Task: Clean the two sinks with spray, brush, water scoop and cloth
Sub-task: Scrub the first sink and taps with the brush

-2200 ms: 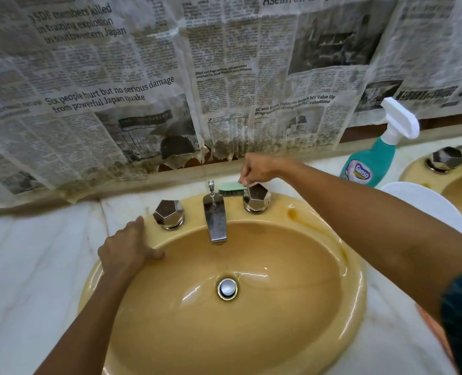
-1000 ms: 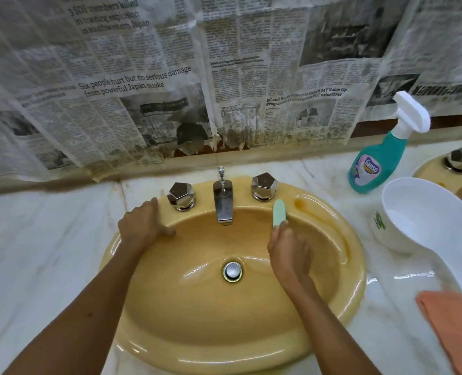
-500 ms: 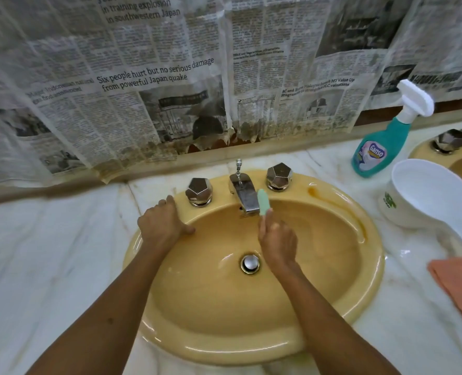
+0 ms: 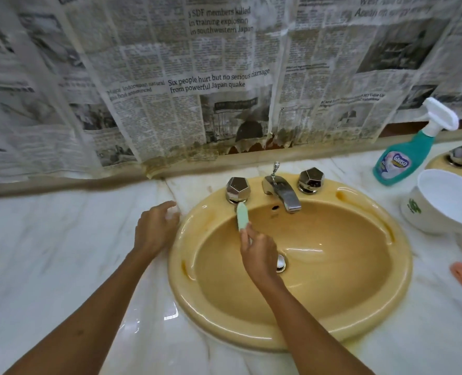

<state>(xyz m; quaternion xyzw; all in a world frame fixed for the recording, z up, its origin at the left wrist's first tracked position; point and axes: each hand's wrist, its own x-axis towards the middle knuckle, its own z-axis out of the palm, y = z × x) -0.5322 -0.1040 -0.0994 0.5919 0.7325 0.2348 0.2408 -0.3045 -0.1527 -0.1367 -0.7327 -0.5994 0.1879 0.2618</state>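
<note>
Head view: right hand (image 4: 259, 255) grips brush (image 4: 242, 218) at sink (image 4: 365, 324) rim below left tap (image 4: 238, 189); left hand (image 4: 155, 228) relaxed, beside rim.

basin (image 4: 332, 266) open; taps (image 4: 238, 189) crowd its back rim

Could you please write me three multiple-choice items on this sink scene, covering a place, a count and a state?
1. Where is the brush tip?
A. at the left tap handle
B. at the drain
C. on the counter

2. How many faceted handles flank this sink's spout?
A. one
B. two
C. three

3. What is the right hand doing?
A. resting open
B. gripping the brush
C. holding the spray bottle

Answers: 1 A, the tip meets the handle's base. 2 B, one on each side. 3 B, its fingers pinch the brush.
</note>
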